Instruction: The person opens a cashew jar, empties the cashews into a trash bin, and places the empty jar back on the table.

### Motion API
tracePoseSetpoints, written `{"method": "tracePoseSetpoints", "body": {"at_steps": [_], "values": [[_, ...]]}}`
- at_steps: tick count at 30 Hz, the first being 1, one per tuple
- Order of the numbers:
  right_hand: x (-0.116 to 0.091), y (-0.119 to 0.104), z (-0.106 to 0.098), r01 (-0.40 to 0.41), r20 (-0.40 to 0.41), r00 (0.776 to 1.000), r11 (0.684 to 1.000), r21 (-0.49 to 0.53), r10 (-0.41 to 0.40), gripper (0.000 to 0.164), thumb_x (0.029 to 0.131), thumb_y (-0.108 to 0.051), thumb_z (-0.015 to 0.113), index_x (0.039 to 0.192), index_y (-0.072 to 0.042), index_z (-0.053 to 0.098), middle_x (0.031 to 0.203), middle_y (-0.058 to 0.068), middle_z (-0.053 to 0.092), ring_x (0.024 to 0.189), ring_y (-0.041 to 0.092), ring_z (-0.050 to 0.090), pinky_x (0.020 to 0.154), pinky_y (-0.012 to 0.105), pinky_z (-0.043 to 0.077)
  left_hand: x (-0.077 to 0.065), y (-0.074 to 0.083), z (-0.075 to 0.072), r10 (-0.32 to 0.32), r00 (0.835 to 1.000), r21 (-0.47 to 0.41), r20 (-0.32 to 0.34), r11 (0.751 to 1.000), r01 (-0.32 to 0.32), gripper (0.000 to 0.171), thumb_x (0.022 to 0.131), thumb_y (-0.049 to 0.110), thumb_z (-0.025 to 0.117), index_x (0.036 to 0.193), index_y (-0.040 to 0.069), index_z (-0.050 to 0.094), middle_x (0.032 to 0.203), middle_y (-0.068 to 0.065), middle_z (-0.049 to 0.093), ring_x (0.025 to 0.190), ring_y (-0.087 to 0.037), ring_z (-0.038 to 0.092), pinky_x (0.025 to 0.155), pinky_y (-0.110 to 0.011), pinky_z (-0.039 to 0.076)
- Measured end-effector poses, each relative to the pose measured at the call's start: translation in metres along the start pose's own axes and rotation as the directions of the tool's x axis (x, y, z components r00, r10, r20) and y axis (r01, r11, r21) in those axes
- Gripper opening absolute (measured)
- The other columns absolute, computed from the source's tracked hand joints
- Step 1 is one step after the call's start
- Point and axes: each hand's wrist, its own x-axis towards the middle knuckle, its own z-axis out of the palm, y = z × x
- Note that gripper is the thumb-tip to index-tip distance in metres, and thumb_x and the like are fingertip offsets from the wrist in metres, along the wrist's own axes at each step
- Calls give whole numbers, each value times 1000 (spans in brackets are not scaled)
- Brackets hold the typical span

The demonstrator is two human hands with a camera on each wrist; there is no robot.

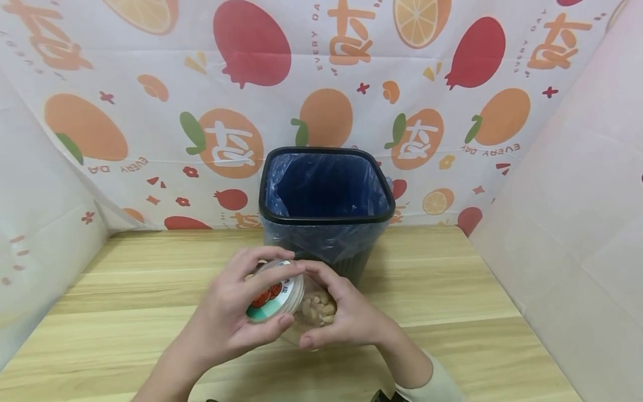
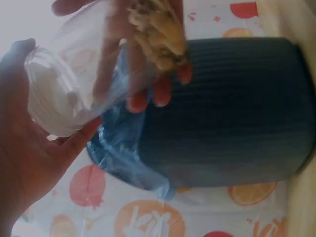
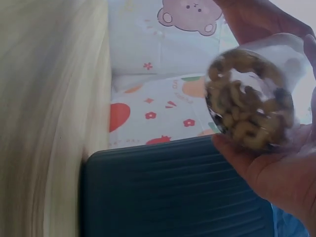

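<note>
Both hands hold a clear plastic jar (image 2: pixel 89 32) tilted above the table, close in front of the bin. My left hand (image 1: pixel 226 307) grips the jar's round lid (image 1: pixel 286 298), which has a green, white and red label and sits at the jar's mouth. My right hand (image 1: pixel 359 315) is wrapped round the jar's body, fingers on the far side and thumb on the near side. Cashew nuts (image 3: pixel 237 106) lie at the jar's bottom end, filling only part of it. In the head view the hands hide much of the jar.
A dark bin (image 1: pixel 329 219) lined with a translucent blue bag (image 1: pixel 321 237) stands on the wood-grain table (image 1: pixel 437 312), just beyond the hands. Behind it hangs a fruit-printed cloth (image 1: pixel 326 120). White sheets (image 1: pixel 562 223) close off both sides.
</note>
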Motion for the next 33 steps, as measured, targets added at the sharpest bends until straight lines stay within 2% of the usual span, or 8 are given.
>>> {"method": "tracePoseSetpoints", "body": {"at_steps": [4, 10, 17, 23, 28, 33], "values": [[-1, 1, -1, 15, 7, 1000, 1000, 21, -15, 87, 81, -34, 84, 149, -14, 35, 148, 6, 49, 131, 25, 53, 110, 41, 44, -3, -3, 6, 13, 1000, 6, 9, 1000, -13, 47, 95, 50, 63, 128, 17, 67, 124, -10, 59, 108, -23, 53, 82, -21, 45], [-6, 2, -5, -12, 31, 999, 998, -64, 14, 89, 77, -22, 88, 149, -18, 37, 143, 1, 54, 127, 20, 55, 109, 37, 46, -7, -4, 5, -4, 997, 9, 72, 1000, 3, 53, 91, 52, 68, 131, 18, 65, 130, -7, 58, 115, -24, 54, 87, -16, 46], [-6, 1, -7, 2, 86, 996, 995, -99, 7, 97, 71, -10, 90, 150, -16, 35, 141, 2, 56, 124, 17, 57, 107, 35, 47, -5, -3, 4, 97, 992, -33, 75, 995, -95, 51, 91, 48, 69, 128, 13, 67, 128, -9, 61, 115, -24, 56, 97, -21, 44], [-7, 1, -8, -5, 100, 995, 998, -62, 11, 92, 76, -17, 88, 151, -17, 34, 142, 2, 54, 125, 18, 57, 106, 38, 48, -5, -3, 6, 133, 990, -46, 53, 990, -130, 46, 93, 45, 68, 126, 13, 67, 124, -11, 62, 111, -24, 56, 95, -21, 44], [-8, 1, -8, -6, 97, 995, 998, -58, 12, 92, 76, -15, 88, 151, -16, 34, 142, 3, 54, 125, 19, 57, 107, 36, 48, -5, -3, 8, 137, 989, -46, 50, 990, -135, 45, 93, 45, 67, 125, 13, 67, 124, -11, 63, 110, -23, 56, 94, -20, 45], [-9, 1, -7, -20, 88, 996, 998, -61, 25, 90, 78, -19, 87, 151, -18, 35, 143, 1, 53, 126, 19, 57, 107, 39, 47, -5, -3, 9, 137, 990, -34, 42, 990, -136, 43, 94, 45, 65, 125, 14, 68, 123, -10, 63, 110, -23, 56, 94, -19, 45]]}}
